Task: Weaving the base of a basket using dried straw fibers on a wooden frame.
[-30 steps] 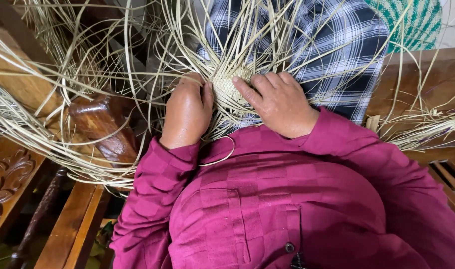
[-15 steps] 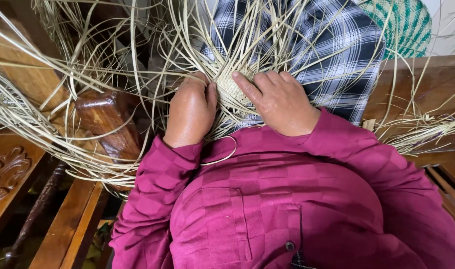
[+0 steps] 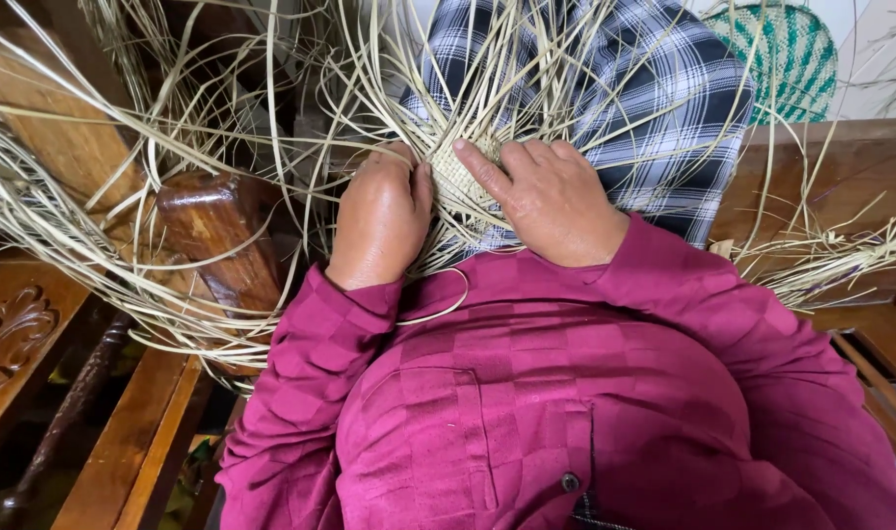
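Note:
A small woven patch of pale straw [image 3: 461, 180] lies on my lap, over a black and white checked cloth [image 3: 654, 98]. Long loose straw strips [image 3: 389, 69] fan out from it in all directions. My left hand [image 3: 381, 221] is curled with its fingers closed on the patch's left edge. My right hand [image 3: 546, 196] lies flat on its right side, forefinger pressing the weave. Both arms are in magenta sleeves.
A carved dark wooden armrest [image 3: 212, 231] stands at my left, with a bundle of straw strips [image 3: 65, 255] draped over it. More strips [image 3: 831, 260] lie on the wooden seat at right. A green and white woven disc [image 3: 787, 54] leans at the back right.
Both hands have stayed on the woven patch. The view has shifted slightly, and the fingers have only made small adjustments on the weave.

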